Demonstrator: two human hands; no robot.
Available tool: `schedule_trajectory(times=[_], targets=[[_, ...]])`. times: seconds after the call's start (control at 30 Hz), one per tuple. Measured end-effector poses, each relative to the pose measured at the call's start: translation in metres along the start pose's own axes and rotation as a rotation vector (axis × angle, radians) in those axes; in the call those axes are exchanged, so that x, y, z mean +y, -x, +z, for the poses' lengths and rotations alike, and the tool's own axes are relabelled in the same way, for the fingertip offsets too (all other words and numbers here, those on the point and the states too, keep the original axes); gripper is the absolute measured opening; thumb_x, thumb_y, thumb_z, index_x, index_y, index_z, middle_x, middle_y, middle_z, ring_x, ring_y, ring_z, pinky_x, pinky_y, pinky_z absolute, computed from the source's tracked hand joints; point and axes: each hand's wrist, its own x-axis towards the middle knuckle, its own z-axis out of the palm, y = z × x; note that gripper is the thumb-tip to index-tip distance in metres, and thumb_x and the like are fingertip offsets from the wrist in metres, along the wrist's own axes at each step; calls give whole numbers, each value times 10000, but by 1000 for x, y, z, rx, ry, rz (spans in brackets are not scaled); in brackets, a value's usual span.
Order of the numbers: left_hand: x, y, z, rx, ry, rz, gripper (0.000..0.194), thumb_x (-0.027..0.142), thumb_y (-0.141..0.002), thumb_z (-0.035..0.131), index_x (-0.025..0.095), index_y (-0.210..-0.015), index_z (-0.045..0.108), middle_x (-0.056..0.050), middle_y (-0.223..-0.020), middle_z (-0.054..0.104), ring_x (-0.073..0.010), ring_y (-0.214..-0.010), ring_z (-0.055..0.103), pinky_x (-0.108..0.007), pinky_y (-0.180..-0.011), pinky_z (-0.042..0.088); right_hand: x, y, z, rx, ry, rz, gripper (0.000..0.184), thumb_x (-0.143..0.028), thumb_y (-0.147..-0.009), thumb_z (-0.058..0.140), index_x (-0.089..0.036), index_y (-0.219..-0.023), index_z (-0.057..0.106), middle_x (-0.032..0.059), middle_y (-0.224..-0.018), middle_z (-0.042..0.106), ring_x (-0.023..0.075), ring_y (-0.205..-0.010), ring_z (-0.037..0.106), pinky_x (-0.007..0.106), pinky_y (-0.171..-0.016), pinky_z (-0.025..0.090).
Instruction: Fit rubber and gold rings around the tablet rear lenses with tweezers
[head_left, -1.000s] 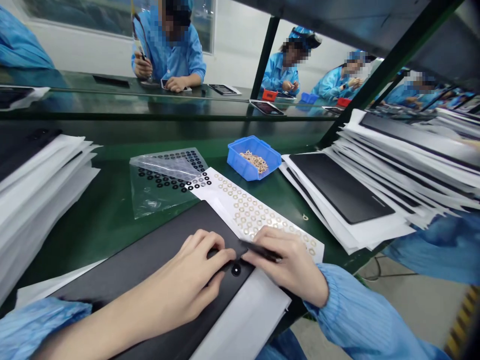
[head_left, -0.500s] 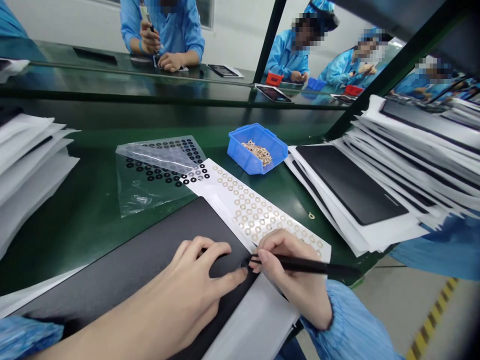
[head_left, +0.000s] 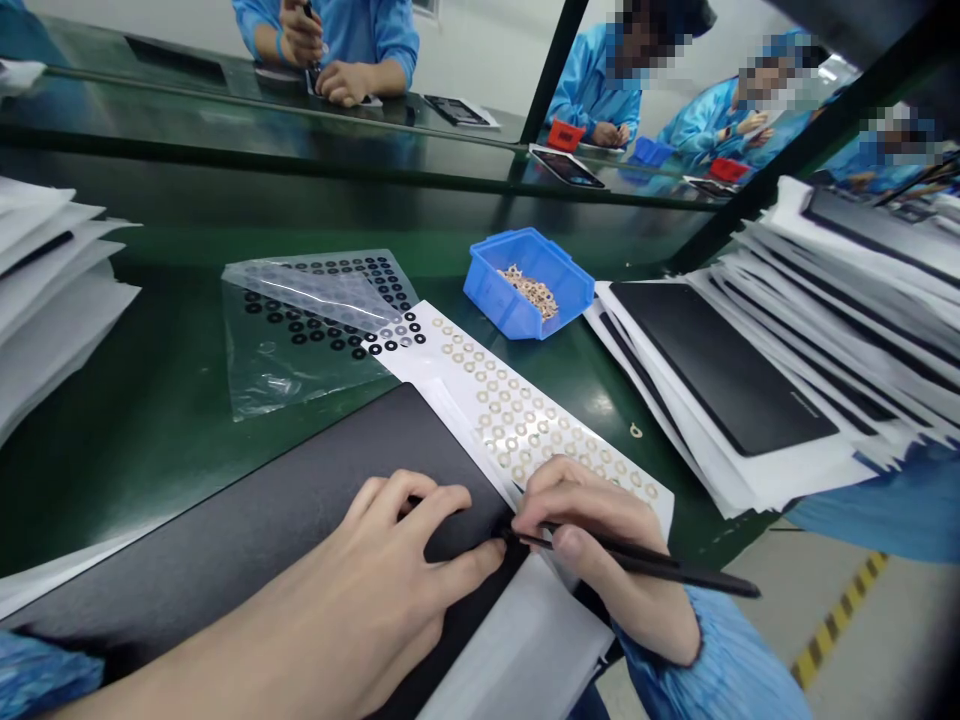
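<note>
1. Several white paper sleeves [head_left: 45, 290] lie stacked on the green bench [head_left: 150, 480] at 9 o'clock, with dark edges showing between them.
2. A clear plastic bag [head_left: 292, 350] lies flat at 10 o'clock, holding a sheet of black ring stickers [head_left: 322, 310]; part of its film is folded back.
3. A black panel [head_left: 300, 480] lies tilted across the view at 7 o'clock, on a white paper sleeve [head_left: 517, 640]. The left hand [head_left: 397, 570] rests on it with fingers spread and curved, the thumb reaching towards its edge, and a blue cuff [head_left: 37, 680] shows at the frame's edge.
4. The right hand [head_left: 592, 550] sits at 5 o'clock, pinching a slim black pick [head_left: 667, 565] between thumb and fingers. The pick's tip sits at the panel's edge, just beside the left thumb; whether it carries anything is too small to tell.
5. A white backing strip [head_left: 525, 420] of beige ring stickers runs from the bag towards the right hand, its far end touching the bag.
6. A blue plastic bin [head_left: 495, 300] of loose beige rings [head_left: 532, 293] stands at 12 o'clock.
7. More black panels in white sleeves [head_left: 720, 370] pile up at 2 o'clock.
</note>
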Motion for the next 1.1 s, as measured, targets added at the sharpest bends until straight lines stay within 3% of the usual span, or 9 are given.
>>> schedule_trajectory(times=[0.07,0.27,0.37,0.47,0.67,0.83,1.1], targets=[[0,0,0,11,-8,-11,560,68,-804,463,295,-1315,451,-92,-1152,479,-275,-979,418,-383,-742,483,1,0,4,83,-66,72,76,-266,-803,658,-190,-803,657,26,-718,616,133,-593,600,248,-529,509],[2,0,2,27,-10,-33,558,92,-819,478,309,-1332,436,-90,-1162,484,-278,-996,422,-395,-767,465,3,-1,8,138,-114,95,130,-118,-709,718,-189,-671,617,19,-705,687,144,-657,664,238,-610,569],[3,0,1,23,-16,-36,564,103,-820,489,316,-1339,432,-87,-1174,482,-283,-1010,419,-397,-772,458,2,1,13,220,-117,129,126,-176,-735,713,-185,-643,629,18,-658,677,142,-579,659,235,-538,576],[2,0,0,8,-22,-34,536,101,-814,491,306,-1308,467,-91,-1165,489,-292,-1002,425,-406,-756,460,0,2,23,362,-177,204,243,-264,-804,666,-183,-601,559,7,-609,636,131,-501,635,233,-453,568],[1,-2,0,-5,-14,-29,507,97,-826,469,293,-1293,481,-96,-1174,485,-300,-1001,426,-423,-743,467,-4,4,37,494,-61,162,297,-275,-840,623,-192,-588,490,10,-619,616,136,-509,638,245,-457,571],[1,0,0,5,-24,-35,525,100,-825,472,299,-1310,456,-90,-1168,487,-289,-1012,423,-401,-757,460,-1,3,38,461,125,104,272,-231,-821,627,-200,-590,486,1,-579,579,125,-482,589,248,-449,530],[1,0,5,17,-9,-26,497,106,-842,450,290,-1304,448,-93,-1168,467,-292,-1013,407,-432,-773,449,-2,-2,38,421,144,169,282,-229,-818,589,-214,-586,428,-10,-575,564,114,-455,565,242,-442,486]])
